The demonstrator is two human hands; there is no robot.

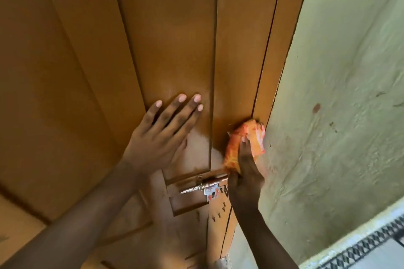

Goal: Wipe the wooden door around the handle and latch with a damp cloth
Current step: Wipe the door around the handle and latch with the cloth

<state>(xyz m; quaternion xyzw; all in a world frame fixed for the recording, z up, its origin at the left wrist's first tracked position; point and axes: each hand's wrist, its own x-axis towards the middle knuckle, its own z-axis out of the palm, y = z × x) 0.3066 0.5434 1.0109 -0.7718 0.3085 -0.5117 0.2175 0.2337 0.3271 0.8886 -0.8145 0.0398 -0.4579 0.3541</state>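
Note:
The brown wooden door [170,39] fills most of the view. My left hand [161,135] lies flat on its panel with the fingers spread, holding nothing. My right hand [244,172] presses a bunched orange and pink cloth [240,144] against the door's right stile, at the gap by the frame, just above the latch. The metal sliding latch [203,186] sits below the left hand and left of my right wrist. A wet, shiny patch [199,144] shows on the wood between the two hands.
A pale green rough plaster wall [338,116] runs along the right of the door frame [275,61]. A black and white patterned band [360,249] crosses the lower right corner. Several small screws [218,214] stick out of the door below the latch.

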